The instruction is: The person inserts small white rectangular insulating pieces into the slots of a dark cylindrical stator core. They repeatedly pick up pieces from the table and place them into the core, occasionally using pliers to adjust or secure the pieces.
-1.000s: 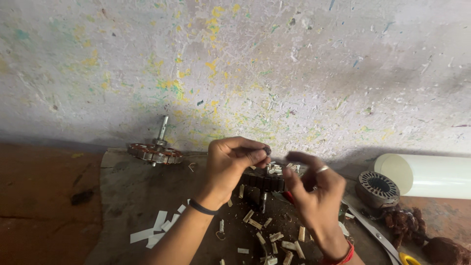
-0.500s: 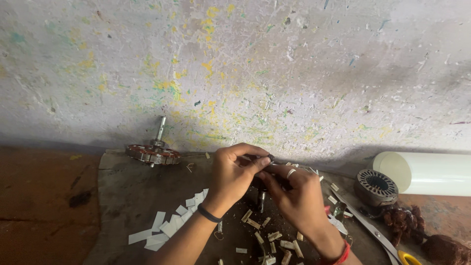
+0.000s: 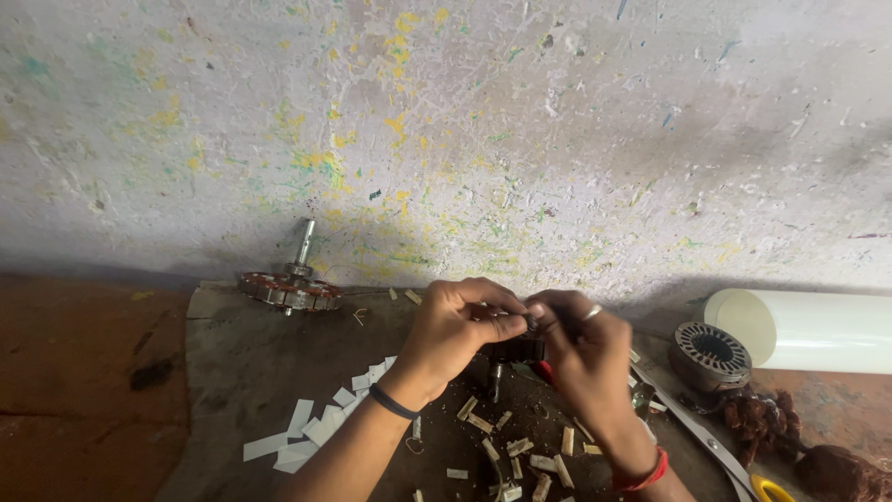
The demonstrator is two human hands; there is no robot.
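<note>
The left hand point(image 3: 455, 330) and the right hand point(image 3: 581, 349) are pinched together over a small dark metal motor core point(image 3: 517, 350), both closed on it, above the middle of the worktop point(image 3: 232, 372); the fingers cover most of the core, so its shape and what the fingertips grip are hard to make out. A short shaft shows beneath it. Under the wrists lie scattered short tan insulation slips point(image 3: 520, 451), partly hidden by the forearms, and toward the near left edge a fan of white paper strips point(image 3: 316, 423). At the far left edge leans a copper-wound rotor on a steel shaft point(image 3: 290, 284). Toward the right edge sit a round grey slotted stator point(image 3: 711, 351), a white plastic cylinder point(image 3: 808, 330) cut off by the frame, a tangle of reddish-brown copper wire point(image 3: 762, 418), and yellow-handled scissors point(image 3: 734, 465), only partly visible. The worktop is a dark, worn sheet on reddish board, against a scuffed grey wall point(image 3: 465, 121) flecked with yellow and green paint.
</note>
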